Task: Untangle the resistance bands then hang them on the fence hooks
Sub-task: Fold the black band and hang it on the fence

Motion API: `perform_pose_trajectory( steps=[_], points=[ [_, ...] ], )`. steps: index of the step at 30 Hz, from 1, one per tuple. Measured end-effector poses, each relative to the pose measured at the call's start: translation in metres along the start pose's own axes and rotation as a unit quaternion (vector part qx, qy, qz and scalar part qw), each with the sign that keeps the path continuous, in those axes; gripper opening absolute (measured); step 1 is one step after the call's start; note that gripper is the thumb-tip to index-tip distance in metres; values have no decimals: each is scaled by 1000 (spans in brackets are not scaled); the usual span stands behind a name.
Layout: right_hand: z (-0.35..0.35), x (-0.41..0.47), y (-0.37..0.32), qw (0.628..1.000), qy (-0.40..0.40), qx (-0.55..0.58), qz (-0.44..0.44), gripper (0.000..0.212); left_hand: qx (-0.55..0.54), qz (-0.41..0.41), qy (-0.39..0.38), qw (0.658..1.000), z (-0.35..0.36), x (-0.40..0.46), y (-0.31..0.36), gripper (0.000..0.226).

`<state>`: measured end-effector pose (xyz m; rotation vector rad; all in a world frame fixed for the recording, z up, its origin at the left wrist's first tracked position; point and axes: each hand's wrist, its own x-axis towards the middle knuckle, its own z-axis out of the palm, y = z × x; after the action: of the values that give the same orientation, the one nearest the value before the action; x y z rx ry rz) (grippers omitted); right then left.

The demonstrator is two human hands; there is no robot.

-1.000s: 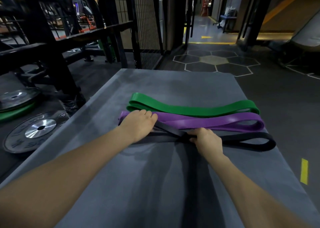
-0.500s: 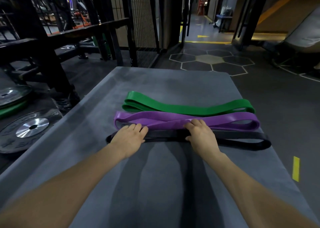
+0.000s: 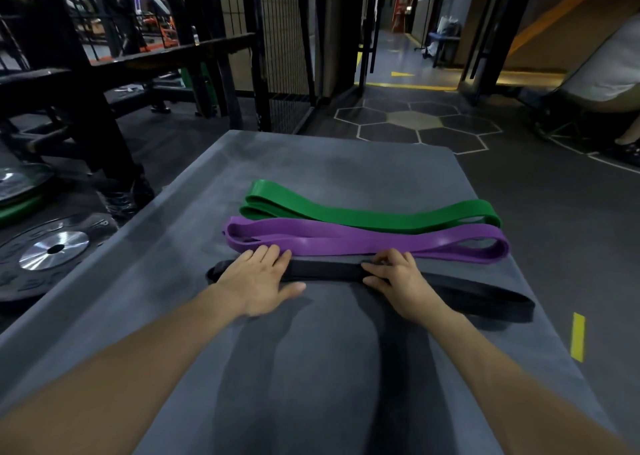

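Observation:
Three resistance bands lie side by side across a grey padded platform [image 3: 311, 368]. The green band [image 3: 374, 214] is farthest from me, the purple band [image 3: 363, 241] is in the middle, and the black band [image 3: 329, 271] is nearest. My left hand [image 3: 258, 283] rests flat on the black band's left part, fingers spread and touching the purple band's edge. My right hand [image 3: 398, 278] pinches the black band at its middle, fingers curled over it. The black band's right loop [image 3: 498, 302] reaches the platform's right edge.
A black wire fence panel [image 3: 284, 39] stands behind the platform on the left. Weight plates [image 3: 52, 250] lie on the floor to the left beside a black rack [image 3: 86, 108]. Dark floor with hexagon markings [image 3: 415, 122] stretches ahead. A person's foot shows at far right [image 3: 627, 146].
The black band, earlier crossed under the purple one, now lies straight and separate. My left hand moved down from the purple band onto the black band and flattened; my right hand stayed on the black band's middle.

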<state>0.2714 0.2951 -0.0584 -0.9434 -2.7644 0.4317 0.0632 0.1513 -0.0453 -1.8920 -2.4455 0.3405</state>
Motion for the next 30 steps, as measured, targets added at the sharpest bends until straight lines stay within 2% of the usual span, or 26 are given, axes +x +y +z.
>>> perform_pose_trajectory(
  steps=[5,7,12,16,19,23,26,30],
  points=[
    [5,2,1,999,9,31,1,37,11,-29,121,992,-10,5,15,44],
    [5,3,0,999,15,36,10,37,-11,-14,123,992,-13,11,25,36],
    [8,4,-1,999,33,29,16,37,-56,35,91,994,-16,31,54,38],
    [9,7,2,999,33,37,18,37,-107,35,33,993,-21,42,54,37],
    [10,6,1,999,45,24,17,40,-128,24,26,991,-28,42,53,34],
    [8,-2,-5,995,88,-49,13,46,-114,38,45,992,-27,29,56,37],
    [13,-8,-5,975,145,-162,-53,33,-69,27,101,992,-18,14,62,33],
    [13,-21,-1,967,160,-188,-55,22,-118,-8,133,984,-15,12,65,27]
  ],
)
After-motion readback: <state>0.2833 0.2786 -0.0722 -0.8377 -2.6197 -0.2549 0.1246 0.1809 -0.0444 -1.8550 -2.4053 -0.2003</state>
